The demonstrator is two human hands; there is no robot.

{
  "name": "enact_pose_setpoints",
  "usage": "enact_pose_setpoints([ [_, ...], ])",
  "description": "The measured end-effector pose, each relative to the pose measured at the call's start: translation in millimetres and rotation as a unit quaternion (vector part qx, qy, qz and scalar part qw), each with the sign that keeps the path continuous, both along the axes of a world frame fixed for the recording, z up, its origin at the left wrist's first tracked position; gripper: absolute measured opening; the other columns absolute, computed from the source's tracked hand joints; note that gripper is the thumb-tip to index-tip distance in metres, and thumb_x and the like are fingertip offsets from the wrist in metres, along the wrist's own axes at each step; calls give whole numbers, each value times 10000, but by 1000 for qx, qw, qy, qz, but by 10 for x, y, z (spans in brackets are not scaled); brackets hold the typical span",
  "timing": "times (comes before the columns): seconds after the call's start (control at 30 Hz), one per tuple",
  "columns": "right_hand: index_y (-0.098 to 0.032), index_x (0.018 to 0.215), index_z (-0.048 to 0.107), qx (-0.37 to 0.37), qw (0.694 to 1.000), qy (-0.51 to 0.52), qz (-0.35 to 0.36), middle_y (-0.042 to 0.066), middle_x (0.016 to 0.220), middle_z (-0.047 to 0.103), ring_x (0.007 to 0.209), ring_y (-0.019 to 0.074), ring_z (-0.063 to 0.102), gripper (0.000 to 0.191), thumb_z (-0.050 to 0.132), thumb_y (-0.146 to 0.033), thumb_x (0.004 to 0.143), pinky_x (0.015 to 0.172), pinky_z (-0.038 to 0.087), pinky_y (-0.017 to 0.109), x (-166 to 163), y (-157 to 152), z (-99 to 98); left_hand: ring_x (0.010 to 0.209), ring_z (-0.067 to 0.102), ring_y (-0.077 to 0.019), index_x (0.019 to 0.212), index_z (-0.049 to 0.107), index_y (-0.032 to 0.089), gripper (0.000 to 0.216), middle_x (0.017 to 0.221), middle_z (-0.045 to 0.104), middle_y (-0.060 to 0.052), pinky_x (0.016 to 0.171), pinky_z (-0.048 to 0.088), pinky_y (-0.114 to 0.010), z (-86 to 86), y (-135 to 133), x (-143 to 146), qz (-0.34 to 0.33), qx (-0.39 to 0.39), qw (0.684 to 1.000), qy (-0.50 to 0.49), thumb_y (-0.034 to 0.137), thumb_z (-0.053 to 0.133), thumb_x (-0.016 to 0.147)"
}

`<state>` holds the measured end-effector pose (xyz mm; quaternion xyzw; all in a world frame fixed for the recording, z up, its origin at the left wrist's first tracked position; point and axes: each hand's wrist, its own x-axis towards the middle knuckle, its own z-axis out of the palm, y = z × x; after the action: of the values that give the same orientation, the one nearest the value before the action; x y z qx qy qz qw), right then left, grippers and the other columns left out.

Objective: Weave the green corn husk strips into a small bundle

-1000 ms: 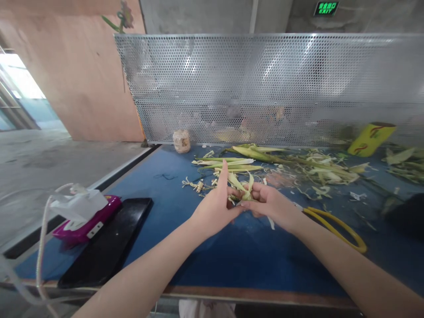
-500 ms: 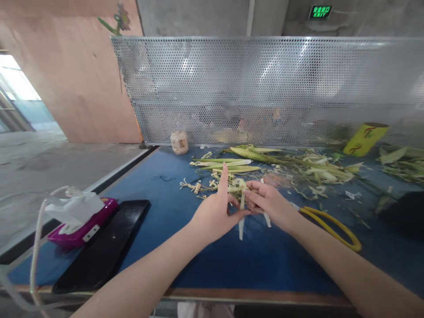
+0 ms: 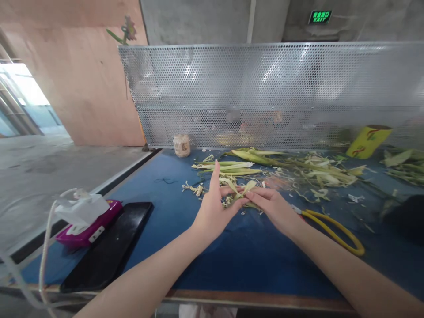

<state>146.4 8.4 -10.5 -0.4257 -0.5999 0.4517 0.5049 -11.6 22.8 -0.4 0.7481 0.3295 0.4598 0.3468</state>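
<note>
My left hand [image 3: 213,207] and my right hand [image 3: 273,205] meet over the middle of the blue table [image 3: 251,256]. Between their fingertips they pinch a small folded piece of pale green leaf strips [image 3: 239,191]. The left index finger points straight up while thumb and other fingers grip the piece. My right fingers are closed on its right side. Just beyond the hands lie green stalks [image 3: 228,167] and a heap of leaf trimmings [image 3: 314,170].
Yellow-handled scissors [image 3: 334,229] lie right of my right hand. A black tablet [image 3: 109,243] and a magenta device with white plug and cable [image 3: 88,218] sit at the left. A yellow cup [image 3: 367,140], a small jar [image 3: 182,145] and a perforated metal screen [image 3: 265,92] stand behind.
The pale strip that hung down between my hands half a second ago has been folded up into the piece. Both hands rose slightly and closed in on it.
</note>
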Motion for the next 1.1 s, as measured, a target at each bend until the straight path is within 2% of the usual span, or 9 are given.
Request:
enact_pose_setpoints([
  [0.1, -189, 674, 686, 36, 998, -14, -49, 37, 842, 602, 888, 189, 537, 222, 624, -398, 719, 840, 386, 326, 21, 42, -56, 752, 601, -168, 1389, -104, 164, 934, 757, 665, -15, 731, 462, -338, 4, -22, 8, -3, -36, 999, 1, 303, 572, 761],
  [0.33, -215, 716, 707, 54, 987, 5, -154, 53, 936, 597, 891, 214, 523, 172, 690, -372, 648, 777, 396, 327, 17, 71, -59, 649, 525, -111, 1390, 41, 175, 884, 732, 587, 17, 635, 419, -265, -35, 1, 49, -31, -151, 983, -97, 294, 613, 727],
  [0.47, -208, 649, 697, 59, 988, -18, -144, 55, 911, 590, 894, 218, 517, 152, 694, -361, 645, 765, 391, 324, 28, 62, -37, 619, 532, -98, 1339, 177, 161, 788, 633, 493, 70, 656, 422, -263, -55, 21, 76, -61, -197, 965, -164, 276, 635, 708],
  [0.63, -222, 643, 706, 62, 986, -4, -157, 40, 841, 594, 899, 217, 509, 127, 696, -349, 641, 799, 368, 339, 32, 53, -35, 623, 518, -96, 1291, 232, 129, 692, 620, 438, 80, 677, 412, -266, -46, 24, 79, -75, -200, 964, -157, 216, 609, 717],
  [0.8, -222, 566, 682, 101, 973, 46, -203, 28, 795, 561, 855, 200, 498, 98, 717, -305, 604, 750, 370, 327, 39, 37, 32, 603, 472, -88, 1299, 252, 161, 677, 672, 521, 50, 647, 387, -247, -46, 14, 59, -78, -149, 980, -103, 211, 604, 723],
  [0.87, -208, 536, 654, 96, 974, 64, -194, 22, 768, 542, 810, 183, 490, 137, 721, -308, 602, 728, 375, 318, 40, 33, 57, 610, 479, -94, 1305, 255, 171, 688, 674, 539, 44, 650, 388, -249, -48, 9, 50, -73, -141, 983, -94, 226, 614, 721],
  [0.93, -192, 585, 646, 51, 982, 85, -161, 18, 754, 534, 743, 157, 479, 176, 709, -353, 623, 682, 386, 302, 31, 30, 62, 625, 496, -102, 1313, 247, 179, 718, 676, 556, 41, 667, 398, -259, -44, 6, 40, -57, -140, 984, -96, 248, 632, 712],
  [1.03, -186, 772, 613, -74, 987, 126, -60, 12, 763, 536, 671, 125, 479, 288, 658, -452, 670, 596, 396, 265, -21, 17, 38, 697, 553, -127, 1328, 229, 187, 774, 689, 602, 34, 745, 415, -297, -23, 7, 30, -22, -145, 984, -105, 265, 659, 689],
  [1.1, -192, 822, 557, -126, 982, 138, 17, -7, 711, 523, 618, 111, 487, 326, 639, -477, 686, 556, 394, 247, -73, -4, 22, 804, 586, -152, 1336, 217, 171, 795, 715, 638, 21, 835, 401, -331, -5, 9, 28, -9, -145, 983, -115, 243, 665, 683],
])
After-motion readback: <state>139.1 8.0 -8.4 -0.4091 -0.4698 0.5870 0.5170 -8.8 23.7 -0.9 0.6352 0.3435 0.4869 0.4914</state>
